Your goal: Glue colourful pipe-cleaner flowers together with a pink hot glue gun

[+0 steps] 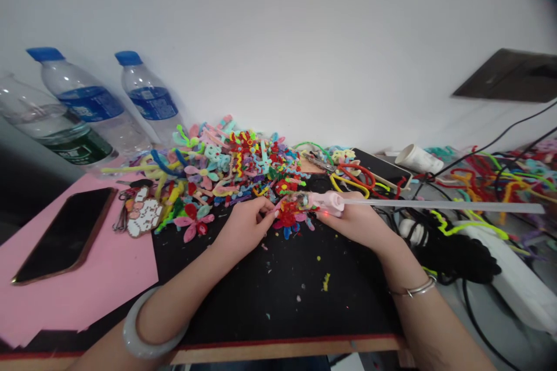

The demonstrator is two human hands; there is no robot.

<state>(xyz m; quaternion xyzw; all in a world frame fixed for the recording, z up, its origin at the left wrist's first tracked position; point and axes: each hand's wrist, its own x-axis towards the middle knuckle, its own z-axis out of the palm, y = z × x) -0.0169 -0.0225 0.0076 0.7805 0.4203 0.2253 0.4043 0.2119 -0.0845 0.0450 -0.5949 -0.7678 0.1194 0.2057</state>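
Observation:
My right hand [354,221] is closed around a pale pink hot glue gun [329,202], whose red light glows. A long translucent glue stick [435,205] sticks out of its back to the right. The gun's tip points left at a red pipe-cleaner flower [288,213] low over the black mat [282,295]. My left hand [248,223] pinches the flower's left edge between thumb and fingertips. Close to the left hand lies a pink and red pipe-cleaner flower [194,222]. A large heap of colourful pipe-cleaner pieces [226,165] rises just behind both hands.
On the left, a phone [65,235] lies on pink paper [117,266] beside keys with a charm [143,214]. Bottles [150,98] stand against the wall. To the right are a paper cup [418,159], loose pipe cleaners, black cables and a white power strip [513,278].

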